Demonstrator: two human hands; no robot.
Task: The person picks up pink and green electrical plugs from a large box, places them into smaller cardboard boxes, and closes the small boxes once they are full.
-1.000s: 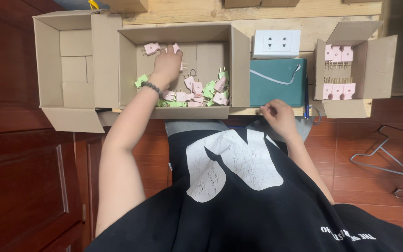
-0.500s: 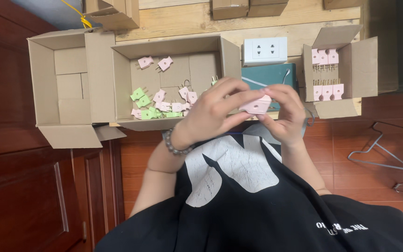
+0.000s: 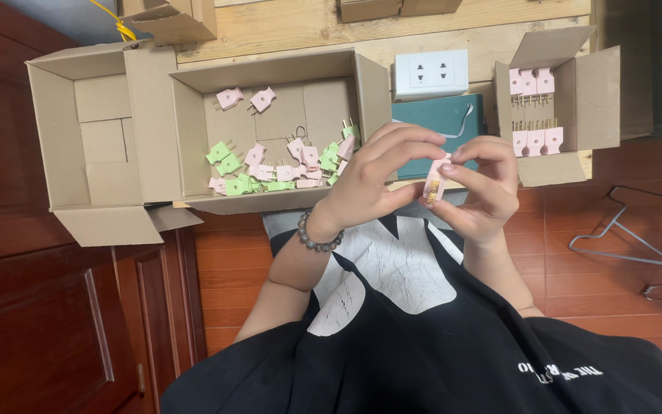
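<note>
**Small pink plug pinched in mid-air above my lap**

I am holding a small pale-pink plastic two-pin plug [image 3: 434,182] between both hands, just in front of my chest and above my black printed shirt [image 3: 423,337]. My left hand [image 3: 373,180] is curling over it from the left, fingertips pressing on its top, and my right hand [image 3: 484,184] is gripping it from the right with thumb and forefinger. Both are closed on the plug, not on anything else.

I am judging the grip as thin: the plug is tiny and smooth, so a slip could be sending it down into my lap or onto the red tiled floor [image 3: 576,207]. The brass pins at its lower end could also be bending if I am squeezing unevenly.

Just beyond my hands, the open brown cardboard box of loose pink and green plugs [image 3: 193,123] is lying on the wooden surface [image 3: 293,31]; its near wall is standing between me and the pile. To its left an empty-looking cardboard box [image 3: 47,130] is lying open. Right of my hands, a smaller cardboard box with pink plugs in neat rows [image 3: 599,92] is standing beside a white wall socket [image 3: 432,73] and a dark green flat case [image 3: 438,123]. Wire hangers [image 3: 637,245] are lying on the floor, well apart.
</note>
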